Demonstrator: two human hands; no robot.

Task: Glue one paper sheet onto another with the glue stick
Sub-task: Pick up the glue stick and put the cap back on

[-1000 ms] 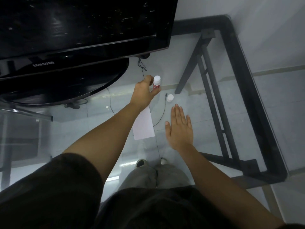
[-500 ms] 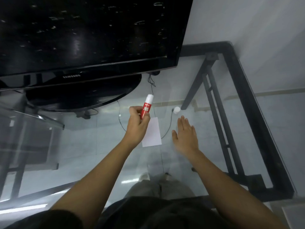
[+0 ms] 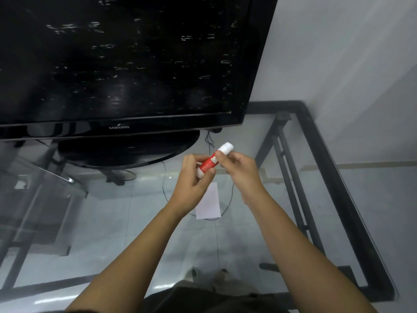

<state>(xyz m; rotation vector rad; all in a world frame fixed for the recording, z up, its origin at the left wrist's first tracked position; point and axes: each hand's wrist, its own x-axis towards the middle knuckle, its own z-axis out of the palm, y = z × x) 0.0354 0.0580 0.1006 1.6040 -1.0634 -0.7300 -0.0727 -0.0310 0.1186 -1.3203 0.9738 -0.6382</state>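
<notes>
The left hand (image 3: 190, 177) grips the lower body of the glue stick (image 3: 212, 162); the right hand (image 3: 240, 169) pinches its upper part (white cap on). Below both hands the paper sheet (image 3: 208, 203) lies on the glass table (image 3: 112, 211).

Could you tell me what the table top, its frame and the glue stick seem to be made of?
Table top: apparently clear glass, since the floor and the person's feet show through and it reflects light.
Frame: probably black-painted metal, in slim square bars with a matte look.
Glue stick: likely smooth plastic, a glossy red printed body with a white end.
</notes>
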